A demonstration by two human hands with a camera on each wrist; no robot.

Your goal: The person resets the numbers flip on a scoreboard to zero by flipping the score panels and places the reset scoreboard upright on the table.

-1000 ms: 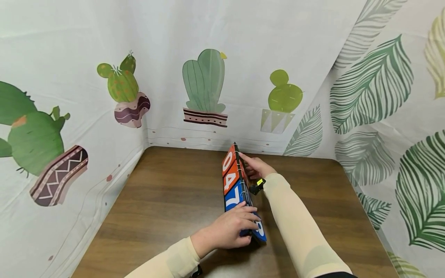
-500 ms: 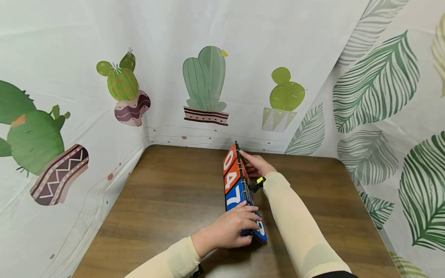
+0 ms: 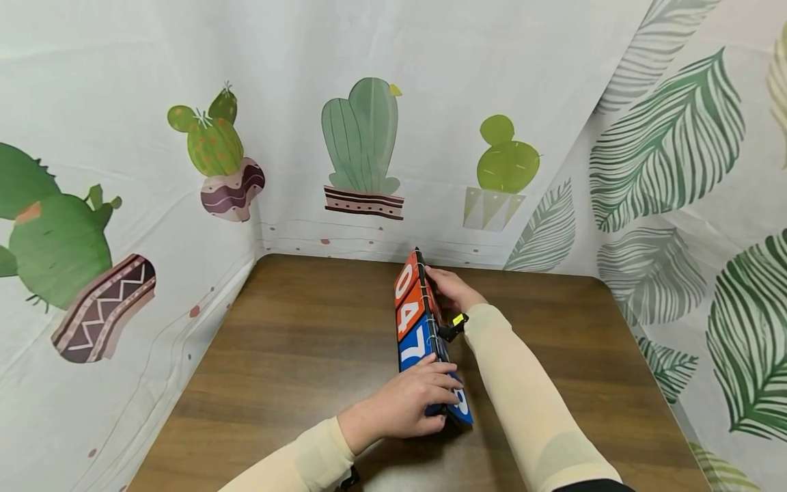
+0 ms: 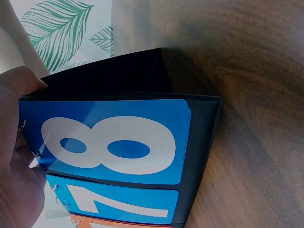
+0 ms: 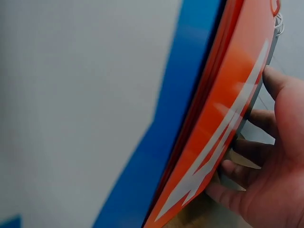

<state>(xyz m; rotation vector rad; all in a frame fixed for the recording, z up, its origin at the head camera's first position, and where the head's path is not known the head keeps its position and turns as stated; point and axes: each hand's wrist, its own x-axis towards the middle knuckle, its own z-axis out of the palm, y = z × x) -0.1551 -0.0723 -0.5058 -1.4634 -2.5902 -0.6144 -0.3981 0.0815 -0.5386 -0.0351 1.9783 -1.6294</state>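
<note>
A flip scoreboard stands like a tent on the table, its ringed ridge running away from me. The left face carries red cards with 0 and 4 and a blue 7. On the near end lies my left hand, gripping across the ridge with thumb and fingers on opposite sides. The left wrist view shows a blue 8 card beside that hand. My right hand is at the far end of the right face. Its fingertips touch the outer edge by a red card in the right wrist view.
The brown wooden table reaches back to a white curtain printed with cacti and leaves. The scoreboard's far end is close to that curtain. A black wrist strap with a yellow tag sits at my right wrist.
My right hand's lower fingers have slipped further out of sight behind the scoreboard's edge. The left hand and the scoreboard keep their places; the head view has shifted slightly.
</note>
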